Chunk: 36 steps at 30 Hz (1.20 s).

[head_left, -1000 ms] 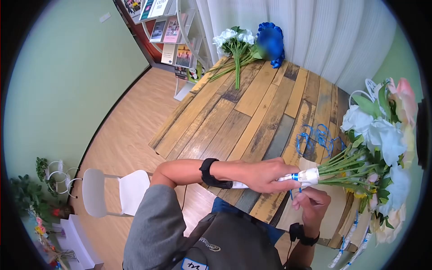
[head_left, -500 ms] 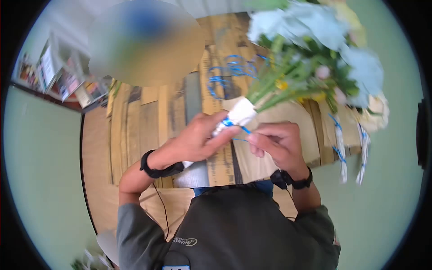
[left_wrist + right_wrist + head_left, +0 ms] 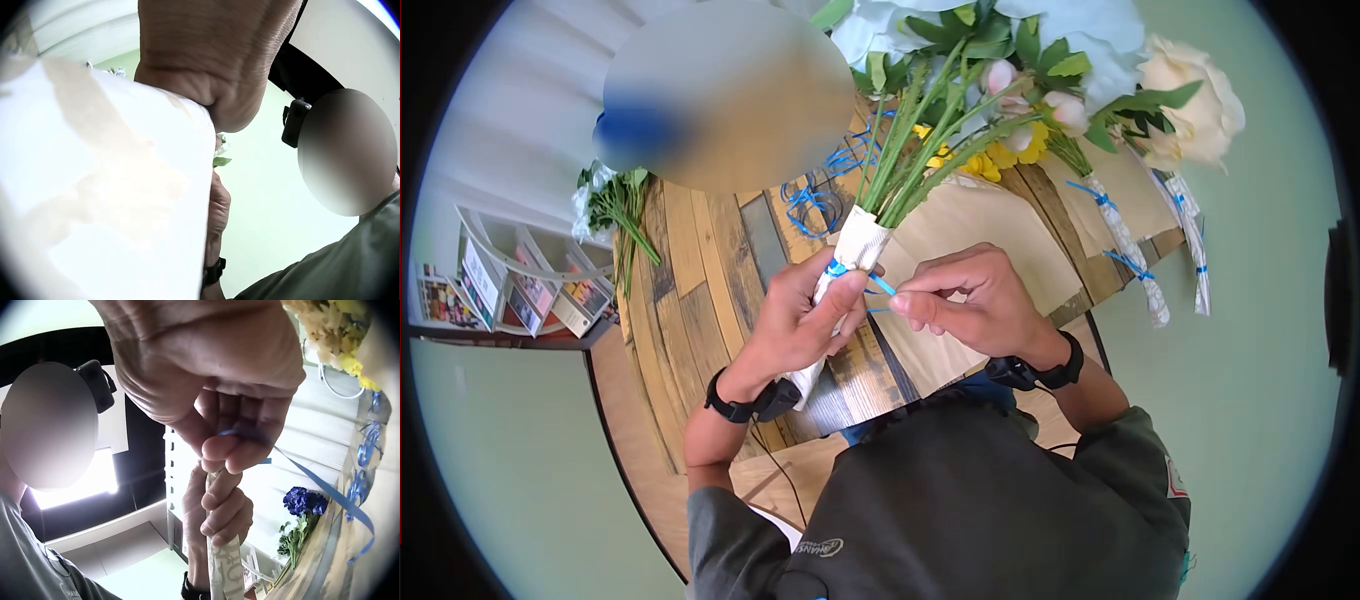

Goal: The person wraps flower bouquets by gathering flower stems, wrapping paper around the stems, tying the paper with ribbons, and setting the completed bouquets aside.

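Note:
The left hand (image 3: pixel 798 318) grips a bouquet's stems where they are wrapped in white paper (image 3: pixel 862 240), its thumb lying by a blue ribbon band (image 3: pixel 836 268). Green stems (image 3: pixel 920 150) fan out above the wrap toward large pale blue flowers (image 3: pixel 1080 45). Just right of the wrap, the right hand (image 3: pixel 975 305) pinches the blue ribbon (image 3: pixel 882 284) between thumb and fingers. In the right wrist view a loose ribbon end (image 3: pixel 331 490) trails from the right hand (image 3: pixel 212 375). White wrap (image 3: pixel 112 187) fills much of the left wrist view.
Brown paper (image 3: pixel 990 240) lies on the wooden table (image 3: pixel 700 320) under the hands. Two wrapped stem bundles with blue ribbon, one here (image 3: pixel 1135 255), lie at the right. Curled blue ribbon (image 3: pixel 810 205) is behind the wrap, and white flowers with stems (image 3: pixel 625 212) lie at the left.
The head view has turned, so the table and shelf appear shifted. The bouquet now stands more upright in view. The left hand still grips the wrap; the right still pinches the ribbon.

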{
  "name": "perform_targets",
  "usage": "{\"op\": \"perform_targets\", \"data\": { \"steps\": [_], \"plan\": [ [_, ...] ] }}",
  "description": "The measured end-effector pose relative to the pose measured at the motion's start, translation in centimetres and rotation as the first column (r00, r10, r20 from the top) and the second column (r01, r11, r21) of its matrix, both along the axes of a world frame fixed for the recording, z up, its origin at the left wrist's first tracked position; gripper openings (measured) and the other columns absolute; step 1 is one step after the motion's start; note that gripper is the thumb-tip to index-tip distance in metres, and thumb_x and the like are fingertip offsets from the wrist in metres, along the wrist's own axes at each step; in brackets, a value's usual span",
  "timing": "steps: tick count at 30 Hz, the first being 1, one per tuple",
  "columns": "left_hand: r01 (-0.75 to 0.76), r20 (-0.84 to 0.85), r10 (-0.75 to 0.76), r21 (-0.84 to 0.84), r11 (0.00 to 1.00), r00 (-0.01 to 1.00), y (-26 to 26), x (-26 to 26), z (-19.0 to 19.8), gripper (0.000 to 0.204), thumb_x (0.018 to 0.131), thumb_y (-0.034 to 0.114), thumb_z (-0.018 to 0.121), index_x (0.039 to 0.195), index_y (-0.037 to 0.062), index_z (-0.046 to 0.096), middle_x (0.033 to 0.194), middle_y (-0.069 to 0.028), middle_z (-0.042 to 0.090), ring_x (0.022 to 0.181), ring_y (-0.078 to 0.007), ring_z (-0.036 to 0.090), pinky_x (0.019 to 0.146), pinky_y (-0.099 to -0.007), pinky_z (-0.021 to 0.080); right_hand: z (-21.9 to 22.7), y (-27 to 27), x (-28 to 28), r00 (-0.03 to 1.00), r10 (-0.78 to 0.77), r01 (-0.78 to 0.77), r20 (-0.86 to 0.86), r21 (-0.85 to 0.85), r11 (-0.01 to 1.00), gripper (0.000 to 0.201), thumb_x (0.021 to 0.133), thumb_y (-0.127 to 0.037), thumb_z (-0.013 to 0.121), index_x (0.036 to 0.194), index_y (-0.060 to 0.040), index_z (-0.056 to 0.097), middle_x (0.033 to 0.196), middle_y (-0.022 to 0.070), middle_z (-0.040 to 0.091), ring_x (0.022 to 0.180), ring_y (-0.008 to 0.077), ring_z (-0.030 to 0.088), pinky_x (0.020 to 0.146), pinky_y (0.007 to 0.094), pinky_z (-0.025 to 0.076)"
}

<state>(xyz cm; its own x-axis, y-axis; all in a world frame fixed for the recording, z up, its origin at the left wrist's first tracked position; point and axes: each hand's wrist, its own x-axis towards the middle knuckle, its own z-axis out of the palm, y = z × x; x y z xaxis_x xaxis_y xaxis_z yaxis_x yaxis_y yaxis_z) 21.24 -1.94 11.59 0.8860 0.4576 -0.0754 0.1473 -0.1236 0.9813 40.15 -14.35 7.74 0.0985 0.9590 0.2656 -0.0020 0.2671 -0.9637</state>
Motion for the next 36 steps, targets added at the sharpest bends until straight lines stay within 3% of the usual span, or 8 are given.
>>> {"op": "perform_targets", "data": {
  "steps": [14,20,22,25,26,30,32,36],
  "plan": [
    [0.010,-0.009,-0.010,-0.039,0.999,1.000,-1.0,1.1,-0.1,0.032,0.106,0.028,0.049,0.114,-0.0015,0.058,0.057,0.0011,0.051,0.044,-0.0043,0.043,0.043,-0.0227,0.034,0.4,-1.6,0.7,0.999,0.013,-0.015,-0.029,-0.084,0.996,0.018,0.093,-0.015,0.069,0.086,0.0013,0.074,0.068,0.0038,0.067,0.055,0.0062,0.055,0.049,0.0232,0.042],
    [-0.011,-0.010,0.012,0.124,0.992,1.000,-1.3,1.9,-1.3,0.025,0.104,0.021,0.053,0.113,-0.0010,0.059,0.058,0.0024,0.053,0.048,-0.0041,0.048,0.046,-0.0235,0.036,1.2,-2.4,0.9,0.997,0.024,-0.030,-0.069,-0.090,0.996,0.018,0.093,-0.013,0.068,0.084,0.0018,0.074,0.068,0.0035,0.067,0.055,0.0063,0.055,0.050,0.0227,0.042],
    [0.018,0.018,-0.026,0.335,0.942,0.999,-1.3,2.3,-1.7,0.028,0.104,0.022,0.051,0.113,-0.0040,0.057,0.059,0.0008,0.053,0.045,-0.0065,0.047,0.045,-0.0233,0.036,1.5,-2.6,1.0,0.992,0.015,-0.031,-0.125,-0.133,0.991,0.018,0.093,-0.012,0.068,0.084,0.0027,0.073,0.068,0.0041,0.067,0.055,0.0065,0.055,0.050,0.0223,0.042],
    [0.047,-0.030,-0.038,0.465,0.884,0.999,-1.3,2.2,-1.8,0.025,0.103,0.019,0.052,0.115,-0.0032,0.057,0.059,0.0012,0.053,0.047,-0.0069,0.048,0.046,-0.0244,0.038,1.9,-2.7,0.9,0.976,-0.029,-0.014,-0.217,-0.197,0.980,0.017,0.093,-0.011,0.068,0.085,0.0037,0.074,0.069,0.0050,0.067,0.055,0.0065,0.054,0.050,0.0219,0.042],
    [0.029,-0.065,-0.002,0.409,0.912,0.998,-1.5,2.3,-1.6,0.019,0.100,0.017,0.059,0.102,-0.0013,0.056,0.057,-0.0077,0.054,0.048,-0.0179,0.055,0.049,-0.0325,0.043,1.9,-2.6,1.2,0.978,-0.030,-0.012,-0.208,-0.193,0.981,0.017,0.093,-0.011,0.068,0.085,0.0037,0.074,0.069,0.0050,0.067,0.055,0.0065,0.054,0.050,0.0219,0.042],
    [0.071,-0.066,-0.045,0.489,0.869,0.997,-1.3,2.2,-1.8,0.019,0.099,0.016,0.060,0.104,-0.0011,0.056,0.059,-0.0119,0.054,0.049,-0.0258,0.056,0.049,-0.0356,0.042,1.6,-2.7,0.9,0.973,-0.023,-0.021,-0.229,-0.189,0.982,0.017,0.093,-0.012,0.069,0.089,0.0042,0.074,0.068,0.0054,0.066,0.055,0.0064,0.055,0.050,0.0215,0.042],
    [0.107,-0.080,-0.075,0.550,0.828,0.994,-1.3,2.2,-1.9,0.020,0.098,0.014,0.060,0.109,-0.0013,0.054,0.062,-0.0166,0.055,0.053,-0.0348,0.058,0.050,-0.0393,0.043,1.6,-2.8,0.7,0.972,-0.029,-0.018,-0.234,-0.195,0.981,0.018,0.093,-0.012,0.069,0.091,0.0042,0.074,0.068,0.0054,0.066,0.055,0.0063,0.055,0.049,0.0215,0.042],
    [0.130,-0.069,-0.111,0.590,0.797,0.991,-1.7,2.1,-1.8,0.022,0.097,0.011,0.060,0.113,-0.0014,0.052,0.065,-0.0199,0.057,0.059,-0.0396,0.060,0.053,-0.0420,0.045,1.1,-2.8,0.4,0.979,-0.040,0.000,-0.202,-0.195,0.981,0.019,0.093,-0.016,0.068,0.092,0.0019,0.075,0.066,0.0032,0.066,0.054,0.0052,0.054,0.048,0.0208,0.041]
  ]
}}
